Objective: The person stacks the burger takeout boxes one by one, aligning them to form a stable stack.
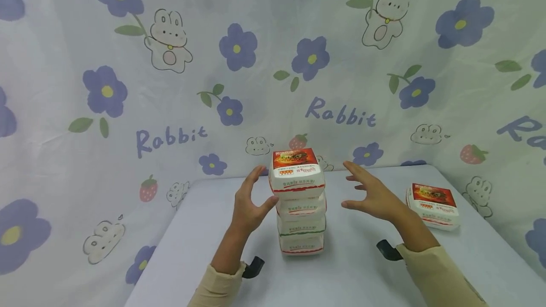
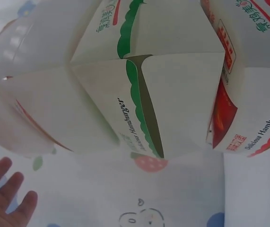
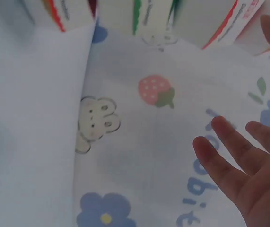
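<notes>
Several white hamburger boxes stand in a stack in the middle of the table. The top box (image 1: 297, 176) has a red lid with a burger picture and sits slightly off-line with those beneath. A box with a green wavy stripe (image 1: 301, 224) is lower in the stack, also seen close up in the left wrist view. My left hand (image 1: 250, 205) is beside the stack's left side, fingers spread, thumb tip right at the top box's lower edge. To the right of the stack my right hand (image 1: 373, 193) hovers with fingers extended and a gap to the boxes. Neither hand grips anything.
Another hamburger box (image 1: 432, 206) lies at the table's right side, near the back. Behind the white table (image 1: 204, 231) hangs a curtain (image 1: 264, 75) printed with rabbits, flowers and strawberries. Dark wrist mounts (image 1: 253, 267) stick out by both sleeves.
</notes>
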A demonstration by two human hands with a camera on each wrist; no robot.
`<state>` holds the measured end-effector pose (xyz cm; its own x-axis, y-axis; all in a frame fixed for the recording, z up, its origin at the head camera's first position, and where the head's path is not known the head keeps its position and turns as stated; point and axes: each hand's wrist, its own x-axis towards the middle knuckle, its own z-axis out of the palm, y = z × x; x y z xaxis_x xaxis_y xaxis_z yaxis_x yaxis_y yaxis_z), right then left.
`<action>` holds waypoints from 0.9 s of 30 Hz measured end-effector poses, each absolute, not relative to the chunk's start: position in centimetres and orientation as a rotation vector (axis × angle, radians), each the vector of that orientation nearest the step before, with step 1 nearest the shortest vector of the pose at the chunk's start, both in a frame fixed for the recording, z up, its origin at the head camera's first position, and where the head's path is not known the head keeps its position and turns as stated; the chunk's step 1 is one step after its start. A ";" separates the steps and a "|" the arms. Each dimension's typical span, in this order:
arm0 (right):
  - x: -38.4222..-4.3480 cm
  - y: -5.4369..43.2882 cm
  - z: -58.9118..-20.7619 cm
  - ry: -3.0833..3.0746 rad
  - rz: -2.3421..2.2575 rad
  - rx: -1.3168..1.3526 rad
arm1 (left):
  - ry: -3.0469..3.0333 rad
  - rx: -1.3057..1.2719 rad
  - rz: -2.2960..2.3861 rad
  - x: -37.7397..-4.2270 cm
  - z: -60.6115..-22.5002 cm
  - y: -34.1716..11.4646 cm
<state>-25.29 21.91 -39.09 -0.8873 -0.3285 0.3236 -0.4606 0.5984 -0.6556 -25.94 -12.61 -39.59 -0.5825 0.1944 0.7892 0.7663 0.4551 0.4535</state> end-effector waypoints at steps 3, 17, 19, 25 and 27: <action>-25.3 23.0 -40.0 -2.685 1.138 0.588 | -2.026 -0.791 -1.118 -25.9 -39.5 -12.6; -25.7 29.9 -45.6 -2.750 0.898 0.244 | -1.987 -0.838 -1.084 -26.3 -39.7 -12.6; -25.8 31.0 -46.2 -2.742 0.864 0.199 | -1.987 -0.834 -1.081 -26.3 -39.7 -12.6; -26.0 33.6 -47.4 -2.689 0.844 0.028 | -2.006 -0.828 -1.077 -26.7 -39.7 -12.5; -26.0 34.3 -47.6 -2.705 0.829 -0.043 | -2.021 -0.824 -1.067 -26.9 -39.7 -12.4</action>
<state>-25.99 34.28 -47.60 -0.9512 0.1186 0.2849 -0.0614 0.8319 -0.5515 -26.93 -12.43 -39.69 -0.5546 0.2085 0.8056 0.7829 0.4587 0.4203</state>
